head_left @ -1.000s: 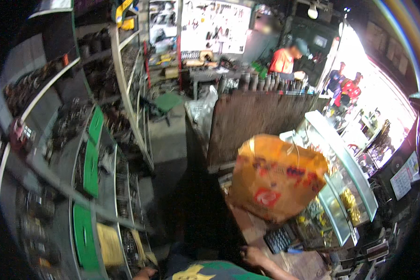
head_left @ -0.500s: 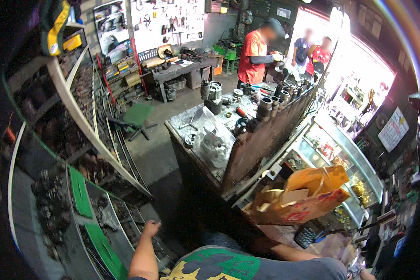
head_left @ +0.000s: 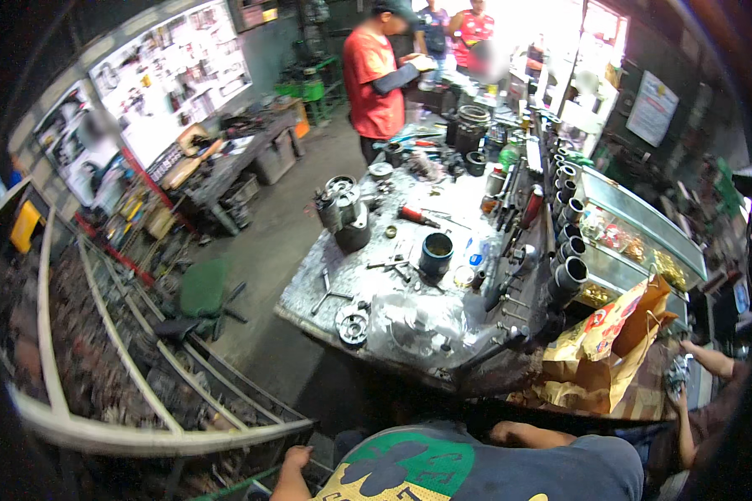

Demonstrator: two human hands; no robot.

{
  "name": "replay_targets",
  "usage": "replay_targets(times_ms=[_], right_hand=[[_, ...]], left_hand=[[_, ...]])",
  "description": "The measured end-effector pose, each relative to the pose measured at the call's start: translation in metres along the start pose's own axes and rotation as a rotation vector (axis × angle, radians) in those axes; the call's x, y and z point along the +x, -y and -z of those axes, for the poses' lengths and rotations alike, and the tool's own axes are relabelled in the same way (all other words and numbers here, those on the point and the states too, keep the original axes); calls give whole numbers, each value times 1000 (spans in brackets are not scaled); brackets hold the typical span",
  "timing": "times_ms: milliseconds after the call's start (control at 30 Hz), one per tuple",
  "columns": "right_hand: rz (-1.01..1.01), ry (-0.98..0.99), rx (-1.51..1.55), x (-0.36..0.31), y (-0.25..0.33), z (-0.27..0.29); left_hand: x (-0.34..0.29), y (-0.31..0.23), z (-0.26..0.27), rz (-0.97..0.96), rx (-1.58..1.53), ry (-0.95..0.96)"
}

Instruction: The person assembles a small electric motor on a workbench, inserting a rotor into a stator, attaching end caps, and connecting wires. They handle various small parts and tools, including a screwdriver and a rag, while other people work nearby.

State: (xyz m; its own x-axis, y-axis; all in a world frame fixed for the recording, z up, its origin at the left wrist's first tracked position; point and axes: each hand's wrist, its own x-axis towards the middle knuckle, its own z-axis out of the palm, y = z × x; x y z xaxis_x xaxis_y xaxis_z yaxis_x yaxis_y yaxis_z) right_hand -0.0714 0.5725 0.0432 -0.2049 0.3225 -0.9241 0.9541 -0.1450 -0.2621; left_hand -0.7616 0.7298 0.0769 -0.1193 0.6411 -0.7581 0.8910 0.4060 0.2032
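View turned; paper bag (head_left: pixel 595 341) slants lengthwise up-right.

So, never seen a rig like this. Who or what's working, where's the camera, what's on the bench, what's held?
No robot, just a person's bare left hand and right hand, low in the picture. I can't make out anything held in either. The view looks down from a fisheye camera worn on the head, so straight edges bend. On the workbench are a dark cup, a round metal part and clear plastic, among others. The co-worker in red is someone else.
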Motion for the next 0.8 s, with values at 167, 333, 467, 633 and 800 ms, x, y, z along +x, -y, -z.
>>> replay_targets(times_ms=[167,333,467,633,800], right_hand=[[-141,-162,139,34,71,6],[-401,-395,593,18,192,33],[-555,-491,958,16,279,50],[-611,-372,820,20,320,66],[-989,-508,1334,35,332,81]], left_hand=[[123,-36,107,-72,68,158],[215,-107,191,-433,433,118],[257,-180,213,-435,443,183],[279,-261,226,-546,416,244],[303,-301,262,-600,431,329]])
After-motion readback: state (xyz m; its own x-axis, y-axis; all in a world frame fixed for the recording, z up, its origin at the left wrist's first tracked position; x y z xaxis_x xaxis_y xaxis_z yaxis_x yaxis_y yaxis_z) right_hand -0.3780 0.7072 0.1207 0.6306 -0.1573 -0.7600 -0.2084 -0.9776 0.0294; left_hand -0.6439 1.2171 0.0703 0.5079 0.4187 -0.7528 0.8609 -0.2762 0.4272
